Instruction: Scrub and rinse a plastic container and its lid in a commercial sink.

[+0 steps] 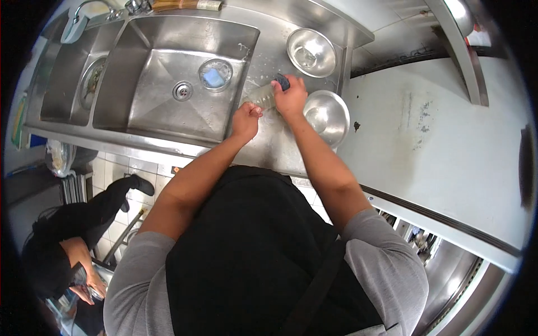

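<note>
Both hands hold a clear ribbed container, perhaps a plastic bottle [262, 97], tilted over the steel counter just right of the large sink basin. My left hand [246, 120] grips its lower left end. Around its other end is my right hand [291, 95], with a dark item [282, 82], perhaps a cap or scrubber, between the fingers; which one cannot be told. Behind the right hand rests a steel bowl [311, 53]; a second steel bowl [327, 119] lies beside the right wrist. Inside the basin, a blue sponge [214, 78] sits in a small round dish [227, 82].
The large steel sink [164, 109] has a drain [183, 91]. A smaller basin [67, 92], faucet [94, 3] and straw brush [180, 4] lie beyond. A white worktop [437, 138] is at right. Another person [80, 227] works behind at lower left.
</note>
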The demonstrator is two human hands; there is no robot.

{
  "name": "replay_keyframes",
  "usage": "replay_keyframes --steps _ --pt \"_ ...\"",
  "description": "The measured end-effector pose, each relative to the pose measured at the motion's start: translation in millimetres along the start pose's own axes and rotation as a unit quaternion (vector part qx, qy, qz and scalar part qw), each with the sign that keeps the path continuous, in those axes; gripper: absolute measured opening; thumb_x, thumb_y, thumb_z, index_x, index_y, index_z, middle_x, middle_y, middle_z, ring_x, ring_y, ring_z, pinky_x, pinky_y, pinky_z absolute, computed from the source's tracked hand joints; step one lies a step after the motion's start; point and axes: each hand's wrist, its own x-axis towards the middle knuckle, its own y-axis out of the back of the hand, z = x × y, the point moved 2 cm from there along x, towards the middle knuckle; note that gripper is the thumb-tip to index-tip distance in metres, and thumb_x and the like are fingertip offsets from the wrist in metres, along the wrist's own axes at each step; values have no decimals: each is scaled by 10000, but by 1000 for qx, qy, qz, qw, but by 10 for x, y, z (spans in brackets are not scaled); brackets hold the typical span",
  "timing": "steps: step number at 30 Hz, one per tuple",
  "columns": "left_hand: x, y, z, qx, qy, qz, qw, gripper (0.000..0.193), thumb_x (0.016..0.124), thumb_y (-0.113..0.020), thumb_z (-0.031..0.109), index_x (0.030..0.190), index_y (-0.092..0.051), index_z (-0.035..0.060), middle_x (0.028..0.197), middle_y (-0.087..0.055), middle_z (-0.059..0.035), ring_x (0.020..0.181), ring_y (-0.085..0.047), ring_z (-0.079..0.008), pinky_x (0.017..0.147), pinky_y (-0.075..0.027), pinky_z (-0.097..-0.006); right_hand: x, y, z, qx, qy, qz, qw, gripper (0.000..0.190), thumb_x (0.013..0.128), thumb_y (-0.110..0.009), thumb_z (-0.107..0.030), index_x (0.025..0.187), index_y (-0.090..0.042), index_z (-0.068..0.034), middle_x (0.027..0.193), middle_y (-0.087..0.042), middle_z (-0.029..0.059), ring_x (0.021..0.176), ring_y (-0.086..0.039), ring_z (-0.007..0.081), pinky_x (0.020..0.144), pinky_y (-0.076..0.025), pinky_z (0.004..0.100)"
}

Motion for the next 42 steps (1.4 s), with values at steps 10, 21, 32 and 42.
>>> replay_keyframes --steps 10,21,32,42 --pt "120 -79 65 -111 -12 39 993 154 975 -695 142 890 -659 19 815 -738 -105 764 -689 -179 715 -527 -357 326 -123 99 -92 25 -47 994 301 799 -820 -329 1032 -770 -144 1043 -671 126 1072 -618 358 905 -413 535" --pt "153 -136 -156 -100 -20 30 994 111 1011 -630 72 911 -604 31 859 -707 -92 782 -666 -177 774 -532 -339 -24 -180 -2 -96 123 -70 985 287 813 -808 -289 1031 -761 -108 1022 -676 113 1056 -616 356 881 -417 514" --pt "100 -170 -51 -25 -87 48 995 77 982 -641 29 908 -625 20 827 -708 -56 781 -646 -133 772 -522 -307 -79 -196 -18 -66 181 -102 976 222 791 -762 -206 992 -762 -113 1044 -696 145 1055 -625 383 857 -416 551" --pt "70 89 323 -49 98 -84 990 223 955 -764 182 1059 -704 -6 931 -716 -85 894 -713 -163 783 -585 -320 205 -80 731 -5 -1 -13 1000 370 817 -864 -261 1032 -721 4 1003 -666 223 902 -664 401 838 -535 459"
